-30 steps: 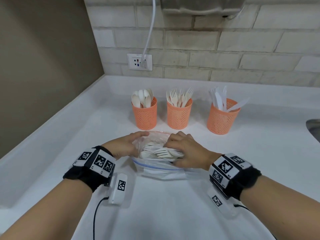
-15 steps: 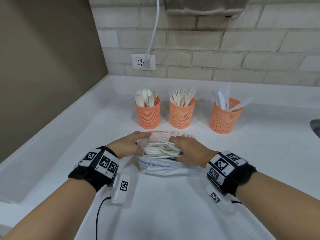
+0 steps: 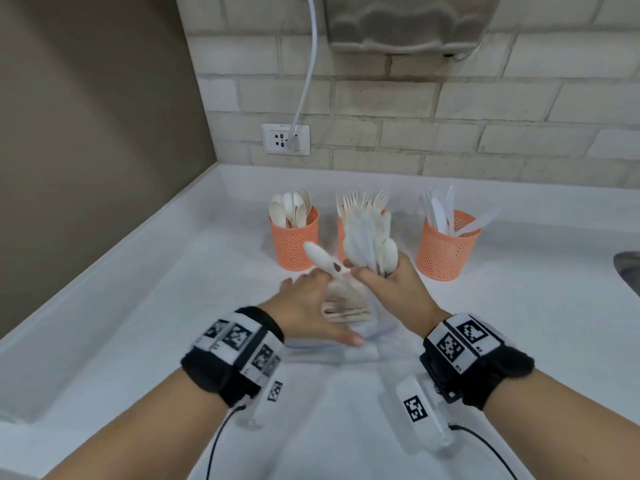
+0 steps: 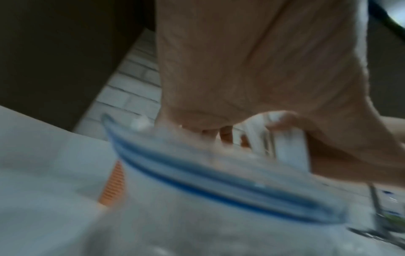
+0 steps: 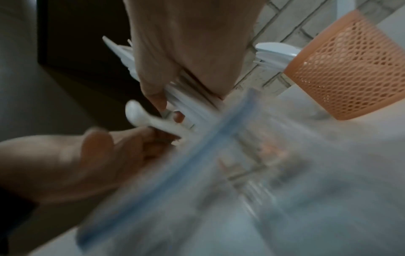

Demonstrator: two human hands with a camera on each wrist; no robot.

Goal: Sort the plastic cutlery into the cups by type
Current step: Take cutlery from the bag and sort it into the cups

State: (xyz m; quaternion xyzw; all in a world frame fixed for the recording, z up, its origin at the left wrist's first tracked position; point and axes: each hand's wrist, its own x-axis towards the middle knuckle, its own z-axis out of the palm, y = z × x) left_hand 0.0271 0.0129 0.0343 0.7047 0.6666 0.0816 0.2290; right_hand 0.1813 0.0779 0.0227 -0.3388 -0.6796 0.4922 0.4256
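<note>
Three orange mesh cups stand in a row: spoons in the left cup (image 3: 293, 242), forks in the middle cup (image 3: 341, 233), knives in the right cup (image 3: 445, 251). My right hand (image 3: 379, 277) grips an upright bundle of white cutlery (image 3: 367, 237), raised in front of the fork cup. My left hand (image 3: 322, 294) curls round more cutlery (image 3: 346, 311) at the mouth of the clear zip bag (image 3: 375, 341); one spoon (image 3: 322, 259) sticks up between the hands. In the left wrist view the fingers (image 4: 282, 119) wrap white handles (image 4: 289, 147). The bag's blue zip (image 5: 197, 145) is blurred.
The white counter (image 3: 173, 306) meets a dark wall on the left and a brick backsplash behind the cups. A wall socket (image 3: 285, 139) with a white cable sits above the spoon cup. A sink edge (image 3: 628, 271) shows at the far right.
Both hands lay on the bag on the counter. Now the right hand has lifted a bundle of cutlery up out of it, and the left hand holds other pieces at the bag's mouth.
</note>
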